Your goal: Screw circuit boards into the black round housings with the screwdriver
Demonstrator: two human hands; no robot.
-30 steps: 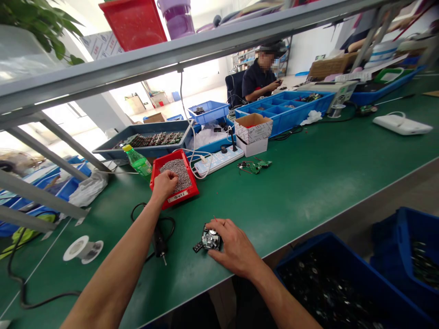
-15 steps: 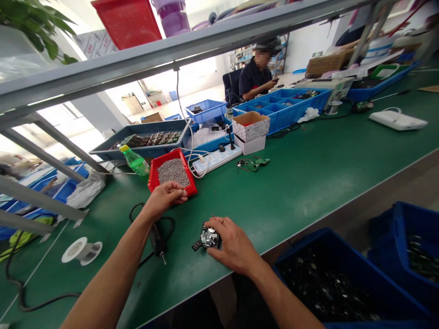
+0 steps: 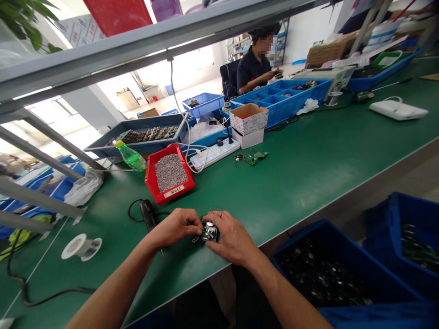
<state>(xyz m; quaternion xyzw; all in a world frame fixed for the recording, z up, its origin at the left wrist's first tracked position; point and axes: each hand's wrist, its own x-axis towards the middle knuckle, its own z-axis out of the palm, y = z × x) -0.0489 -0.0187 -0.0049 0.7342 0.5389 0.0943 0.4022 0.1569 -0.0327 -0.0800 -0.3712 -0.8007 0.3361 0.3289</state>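
Note:
My right hand (image 3: 233, 237) is closed around the right side of a small electronic assembly (image 3: 210, 231), steadying it on the green bench. It has a metal mechanism on top, a dark tab at its left and a thin red wire sticking up. My left hand (image 3: 183, 225) is pinched at the assembly's left edge; whatever its fingertips hold is hidden. Beyond the hands stands a red bin (image 3: 170, 172) full of small silver screws, its front label showing. A black electric screwdriver (image 3: 147, 214) lies left of my left hand, its tip partly behind my wrist.
A solder wire spool (image 3: 81, 247) stands at left. Farther back are a green bottle (image 3: 132, 157), a power strip (image 3: 215, 154), a cardboard box (image 3: 249, 125) and a loose circuit board (image 3: 251, 157). Blue crates (image 3: 322, 228) stand below the bench's right edge. A person (image 3: 254, 68) sits opposite.
My left hand has moved from the red screw bin down and right to the assembly. My right hand stays on the assembly. The view has tilted slightly.

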